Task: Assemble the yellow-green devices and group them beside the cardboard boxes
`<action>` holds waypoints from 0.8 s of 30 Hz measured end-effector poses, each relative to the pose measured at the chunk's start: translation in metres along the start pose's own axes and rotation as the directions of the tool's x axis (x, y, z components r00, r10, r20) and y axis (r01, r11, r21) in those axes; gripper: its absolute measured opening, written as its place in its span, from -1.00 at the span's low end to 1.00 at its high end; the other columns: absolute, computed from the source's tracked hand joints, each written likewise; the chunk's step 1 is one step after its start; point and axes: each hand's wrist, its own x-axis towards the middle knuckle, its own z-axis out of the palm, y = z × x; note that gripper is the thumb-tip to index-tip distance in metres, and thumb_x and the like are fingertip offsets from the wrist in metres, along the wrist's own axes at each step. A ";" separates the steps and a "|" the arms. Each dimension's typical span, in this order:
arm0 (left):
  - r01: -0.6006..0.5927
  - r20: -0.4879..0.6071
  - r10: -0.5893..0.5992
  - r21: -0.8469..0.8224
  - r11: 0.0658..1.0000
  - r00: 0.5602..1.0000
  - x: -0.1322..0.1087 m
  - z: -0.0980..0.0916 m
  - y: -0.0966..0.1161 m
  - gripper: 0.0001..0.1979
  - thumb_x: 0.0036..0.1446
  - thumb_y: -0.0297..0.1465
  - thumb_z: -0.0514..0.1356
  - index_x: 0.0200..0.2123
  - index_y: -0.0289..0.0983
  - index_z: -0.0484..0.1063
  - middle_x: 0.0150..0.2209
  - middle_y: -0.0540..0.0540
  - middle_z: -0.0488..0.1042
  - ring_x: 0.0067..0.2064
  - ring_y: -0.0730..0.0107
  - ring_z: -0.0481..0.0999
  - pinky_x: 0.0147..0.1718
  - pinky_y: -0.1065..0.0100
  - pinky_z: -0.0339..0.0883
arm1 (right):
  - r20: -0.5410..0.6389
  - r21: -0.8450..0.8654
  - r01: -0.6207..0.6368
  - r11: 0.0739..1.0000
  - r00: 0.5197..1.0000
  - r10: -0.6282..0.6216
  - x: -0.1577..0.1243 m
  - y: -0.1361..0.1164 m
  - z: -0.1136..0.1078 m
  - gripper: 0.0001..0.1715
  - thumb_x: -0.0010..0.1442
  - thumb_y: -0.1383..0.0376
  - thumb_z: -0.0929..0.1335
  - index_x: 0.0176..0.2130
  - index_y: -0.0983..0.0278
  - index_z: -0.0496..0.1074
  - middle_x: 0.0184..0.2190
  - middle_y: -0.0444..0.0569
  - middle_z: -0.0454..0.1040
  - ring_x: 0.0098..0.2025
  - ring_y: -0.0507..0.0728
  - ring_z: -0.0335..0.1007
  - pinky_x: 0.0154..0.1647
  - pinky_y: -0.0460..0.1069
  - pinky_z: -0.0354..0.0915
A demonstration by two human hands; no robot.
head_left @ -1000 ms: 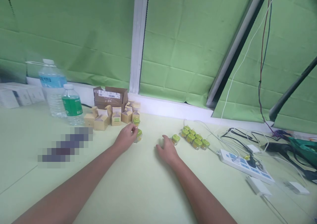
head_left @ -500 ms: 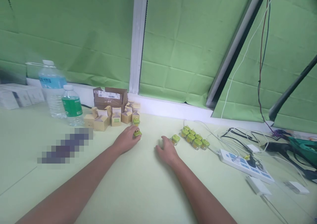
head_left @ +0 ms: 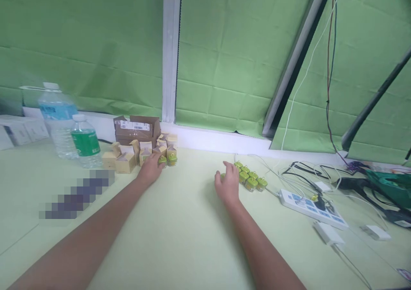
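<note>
Green-cap jar (head_left: 162, 160), upright, at 2 o'clock off your L hand (head_left: 149, 170), fingertips touching it, pinch y/n can't tell, cartons (head_left: 125, 162) at 10 o'clock; your R hand (head_left: 228, 183) loosely spread, jar cluster (head_left: 251, 179) just beside at 2 o'clock

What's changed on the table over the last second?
The left hand carried its small green-lidded jar forward to the cardboard boxes, beside a second jar. The right hand slid forward and right to the jar cluster. The bottles, boxes and power strip stayed put.
</note>
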 end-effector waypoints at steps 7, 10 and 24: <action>-0.081 0.265 0.100 -0.083 0.993 0.959 -0.047 -0.005 0.075 -0.66 0.06 -0.30 0.19 -0.07 -0.21 0.48 0.07 -0.25 0.48 0.13 -0.12 0.42 0.11 0.03 0.27 | 0.167 0.013 -0.276 0.961 0.948 0.270 0.008 0.035 0.007 -0.58 0.23 0.23 0.20 -0.11 0.33 0.54 -0.15 0.12 0.56 -0.07 0.25 0.44 0.04 0.09 0.30; -0.089 0.356 0.175 -0.246 0.965 0.918 -0.079 0.005 0.108 -0.60 0.11 -0.18 0.19 0.00 -0.18 0.46 0.08 -0.22 0.49 0.11 -0.04 0.47 0.06 0.10 0.33 | 0.188 0.049 -0.262 0.964 0.950 0.249 0.006 0.033 0.008 -0.61 0.22 0.19 0.23 -0.18 0.28 0.58 -0.19 0.05 0.60 -0.13 0.22 0.48 -0.01 0.08 0.33; -0.033 0.363 0.246 -0.504 0.863 0.899 -0.101 0.004 0.121 -0.67 -0.01 -0.24 0.27 -0.13 -0.14 0.54 -0.22 -0.07 0.62 -0.23 0.14 0.58 -0.29 0.29 0.37 | 0.378 0.357 -0.014 0.934 0.916 -0.131 -0.034 -0.034 0.022 -0.71 0.28 0.20 0.29 -0.21 0.17 0.60 -0.23 -0.04 0.61 -0.20 0.15 0.52 -0.15 0.04 0.44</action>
